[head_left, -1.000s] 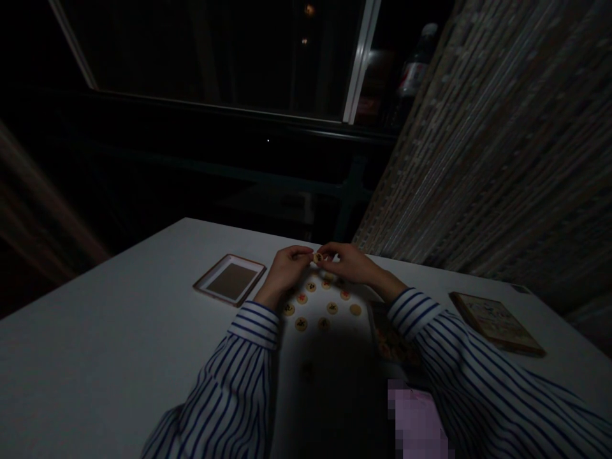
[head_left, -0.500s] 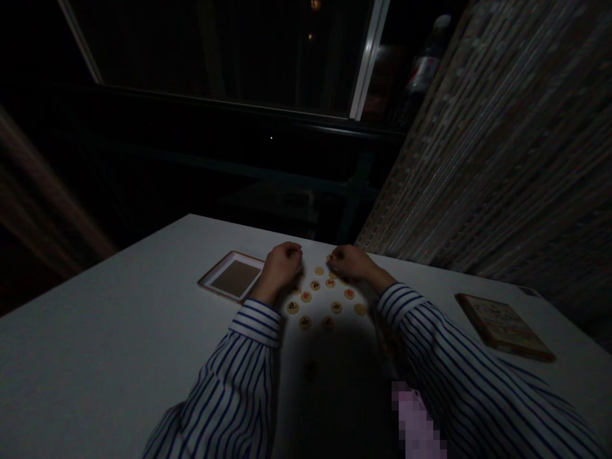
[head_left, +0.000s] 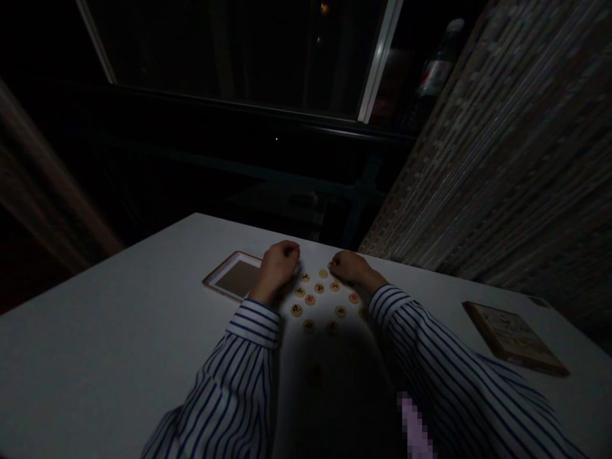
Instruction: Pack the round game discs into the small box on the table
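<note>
Several round, pale wooden xiangqi pieces (head_left: 310, 299) with black or red characters lie spread on the white table between my hands. My right hand (head_left: 352, 266) is closed at the far side of them. A xiangqi piece (head_left: 331, 264) shows partly at its fingertips. Across from it, my left hand (head_left: 280, 264) is curled with thumb and fingers together, just above the table and left of the pieces. What it may hold is hidden. A piece lying blank side up (head_left: 323, 273) is between the hands.
An open shallow box part (head_left: 239, 277) lies behind my left hand. The patterned box lid (head_left: 514, 335) rests on the table (head_left: 119, 338) at the right. A bead curtain (head_left: 478, 159) hangs at the table's far right edge. A bottle (head_left: 435, 73) stands behind.
The view has shifted slightly. My right hand has come a little nearer with the piece at its fingertips. More pieces show beside my left hand, which stays curled.
</note>
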`<state>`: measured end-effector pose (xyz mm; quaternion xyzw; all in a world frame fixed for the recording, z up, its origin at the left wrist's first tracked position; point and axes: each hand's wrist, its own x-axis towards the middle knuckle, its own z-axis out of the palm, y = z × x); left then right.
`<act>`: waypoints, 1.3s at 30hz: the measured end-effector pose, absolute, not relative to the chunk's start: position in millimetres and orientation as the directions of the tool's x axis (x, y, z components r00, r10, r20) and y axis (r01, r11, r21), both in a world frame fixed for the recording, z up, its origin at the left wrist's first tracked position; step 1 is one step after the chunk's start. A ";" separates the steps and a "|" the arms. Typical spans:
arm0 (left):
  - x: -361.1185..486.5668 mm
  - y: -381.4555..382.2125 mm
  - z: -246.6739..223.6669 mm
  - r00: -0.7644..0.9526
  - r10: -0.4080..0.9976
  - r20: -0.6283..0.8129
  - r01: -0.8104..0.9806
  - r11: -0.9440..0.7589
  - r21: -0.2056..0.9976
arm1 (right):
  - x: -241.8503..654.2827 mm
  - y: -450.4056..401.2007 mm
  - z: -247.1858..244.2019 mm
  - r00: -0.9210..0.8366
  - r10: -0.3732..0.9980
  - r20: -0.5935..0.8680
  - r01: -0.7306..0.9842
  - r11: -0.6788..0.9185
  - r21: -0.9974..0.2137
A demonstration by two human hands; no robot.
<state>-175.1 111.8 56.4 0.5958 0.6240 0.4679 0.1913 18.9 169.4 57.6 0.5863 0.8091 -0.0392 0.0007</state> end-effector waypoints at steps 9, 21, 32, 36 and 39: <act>-173.4 108.3 61.1 -0.217 0.919 0.329 0.578 -0.151 0.802 | 16.1 161.9 64.9 -0.426 0.904 -0.031 0.905 0.425 -0.034; -171.3 109.7 57.5 -0.190 0.926 0.326 0.590 -0.158 0.792 | 12.0 154.5 61.8 -0.613 0.786 -0.086 0.789 0.614 -0.016; -168.0 107.9 58.8 -0.118 0.942 0.315 0.622 -0.177 0.763 | 19.1 160.7 62.4 -0.513 0.858 0.021 0.565 0.356 -0.744; -163.7 105.6 56.0 -0.050 0.938 0.342 0.646 -0.231 0.728 | 21.5 163.3 65.6 -0.520 0.853 0.051 0.386 0.288 -0.876; -158.6 103.7 54.7 -0.006 0.936 0.352 0.657 -0.261 0.707 | 22.8 160.5 68.3 -0.512 0.858 0.033 0.328 0.231 -0.916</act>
